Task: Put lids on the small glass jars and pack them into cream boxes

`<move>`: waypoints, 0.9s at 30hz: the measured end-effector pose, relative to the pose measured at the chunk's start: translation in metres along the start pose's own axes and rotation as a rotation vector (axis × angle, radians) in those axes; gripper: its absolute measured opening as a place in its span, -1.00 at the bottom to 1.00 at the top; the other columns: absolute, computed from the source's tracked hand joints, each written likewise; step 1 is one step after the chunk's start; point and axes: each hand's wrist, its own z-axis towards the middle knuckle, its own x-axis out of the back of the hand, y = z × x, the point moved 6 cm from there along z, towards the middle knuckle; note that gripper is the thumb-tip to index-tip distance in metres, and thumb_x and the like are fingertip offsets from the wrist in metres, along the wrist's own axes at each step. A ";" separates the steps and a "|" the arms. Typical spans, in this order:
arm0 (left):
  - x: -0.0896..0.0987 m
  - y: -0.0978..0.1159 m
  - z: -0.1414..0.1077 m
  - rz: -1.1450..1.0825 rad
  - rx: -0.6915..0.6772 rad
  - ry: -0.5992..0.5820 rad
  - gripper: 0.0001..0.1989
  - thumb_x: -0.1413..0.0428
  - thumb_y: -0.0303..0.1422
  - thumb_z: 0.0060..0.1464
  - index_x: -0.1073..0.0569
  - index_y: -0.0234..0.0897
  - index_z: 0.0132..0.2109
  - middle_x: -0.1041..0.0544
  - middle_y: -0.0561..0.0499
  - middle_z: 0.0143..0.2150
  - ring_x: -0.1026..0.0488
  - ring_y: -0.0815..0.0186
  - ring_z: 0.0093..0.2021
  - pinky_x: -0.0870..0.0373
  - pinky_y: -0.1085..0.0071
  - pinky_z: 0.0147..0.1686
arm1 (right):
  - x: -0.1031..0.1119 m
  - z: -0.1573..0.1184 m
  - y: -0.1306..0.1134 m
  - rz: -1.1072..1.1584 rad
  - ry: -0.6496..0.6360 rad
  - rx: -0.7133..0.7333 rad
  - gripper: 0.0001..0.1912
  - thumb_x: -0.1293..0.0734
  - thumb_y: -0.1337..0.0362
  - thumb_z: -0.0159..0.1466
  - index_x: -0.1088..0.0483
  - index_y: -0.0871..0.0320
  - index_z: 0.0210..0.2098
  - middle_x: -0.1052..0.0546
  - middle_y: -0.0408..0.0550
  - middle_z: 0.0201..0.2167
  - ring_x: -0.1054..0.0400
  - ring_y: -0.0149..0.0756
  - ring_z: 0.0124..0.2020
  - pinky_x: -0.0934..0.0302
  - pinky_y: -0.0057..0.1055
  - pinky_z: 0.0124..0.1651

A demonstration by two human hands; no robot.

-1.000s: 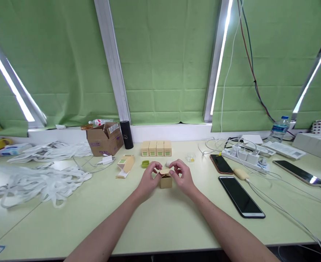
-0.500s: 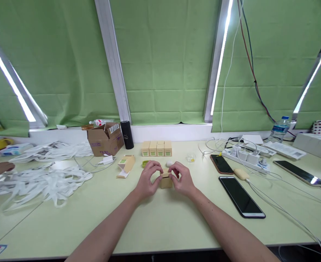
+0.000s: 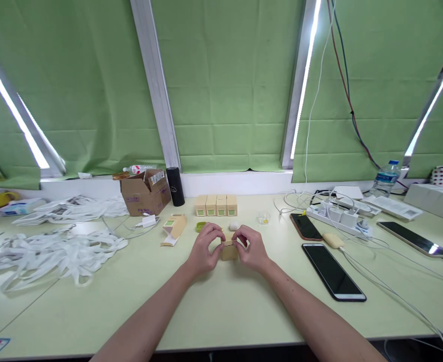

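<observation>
A small kraft cardboard box (image 3: 229,253) stands on the table between my hands. My left hand (image 3: 205,250) pinches its left top edge, and my right hand (image 3: 252,248) grips the right top edge. The lid looks nearly down, with a thin dark gap along the front. Just beyond lie a green item (image 3: 200,227) and a small white round piece (image 3: 234,227). Farther back, several matching small boxes (image 3: 216,205) with green-framed labels stand in a row. An unfolded box (image 3: 174,230) lies to the left, and a clear small piece with yellow (image 3: 263,217) to the right.
On the left are heaps of white straps (image 3: 67,254), an open brown carton (image 3: 145,193) and a black cylinder (image 3: 175,186). Phones (image 3: 333,272), a power strip (image 3: 338,218) and loose white cables occupy the right. A water bottle (image 3: 385,179) stands at the back right.
The box's lid has come down and the dark gap at its front has narrowed. Another person's hand at the far left has left the view.
</observation>
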 end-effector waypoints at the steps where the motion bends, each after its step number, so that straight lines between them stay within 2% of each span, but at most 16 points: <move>1: 0.000 0.000 0.000 0.001 0.008 -0.004 -0.99 -0.14 -0.37 0.18 -0.47 -0.18 -0.23 -0.46 -0.14 -0.11 -0.40 0.06 -0.03 -0.39 0.11 0.00 | 0.000 0.000 0.000 -0.005 -0.005 -0.003 -0.91 -0.29 0.39 0.13 -0.35 0.07 -0.41 -0.27 -0.20 -0.51 -0.16 -0.32 -0.49 -0.06 -0.36 -0.37; 11: 0.001 0.001 0.001 -0.003 0.009 -0.011 -0.93 -0.12 -0.33 0.17 -0.49 -0.17 -0.28 -0.47 -0.14 -0.17 -0.39 0.06 -0.08 -0.39 0.09 -0.05 | -0.001 -0.003 0.005 0.026 -0.022 -0.021 -0.91 -0.28 0.38 0.12 -0.38 0.07 -0.44 -0.30 -0.19 -0.57 -0.15 -0.34 -0.53 -0.05 -0.37 -0.41; 18: -0.002 0.001 0.001 0.024 -0.030 -0.029 -0.88 -0.10 -0.40 0.14 -0.51 -0.17 -0.35 -0.42 -0.09 -0.32 -0.36 0.10 -0.22 -0.33 0.13 -0.17 | -0.005 -0.005 0.013 0.064 -0.039 -0.066 -0.91 -0.28 0.38 0.08 -0.39 0.08 -0.51 -0.22 -0.25 -0.66 -0.05 -0.40 -0.61 0.04 -0.41 -0.48; 23: -0.004 -0.001 0.001 0.026 0.007 -0.047 -0.88 -0.10 -0.41 0.11 -0.50 -0.16 -0.37 -0.43 -0.08 -0.34 -0.36 0.10 -0.23 -0.33 0.13 -0.18 | -0.007 -0.005 0.014 0.080 -0.055 -0.088 -0.90 -0.28 0.38 0.07 -0.38 0.08 -0.54 -0.23 -0.26 -0.68 -0.04 -0.41 -0.63 0.04 -0.41 -0.48; 27: -0.004 -0.003 0.001 0.030 -0.003 -0.023 -0.89 -0.07 -0.41 0.14 -0.50 -0.17 -0.30 -0.46 -0.08 -0.33 -0.39 0.11 -0.23 -0.34 0.13 -0.15 | -0.004 -0.004 0.014 0.101 -0.073 -0.097 -0.92 -0.28 0.38 0.07 -0.38 0.07 -0.43 -0.20 -0.28 -0.65 -0.04 -0.41 -0.61 0.02 -0.42 -0.47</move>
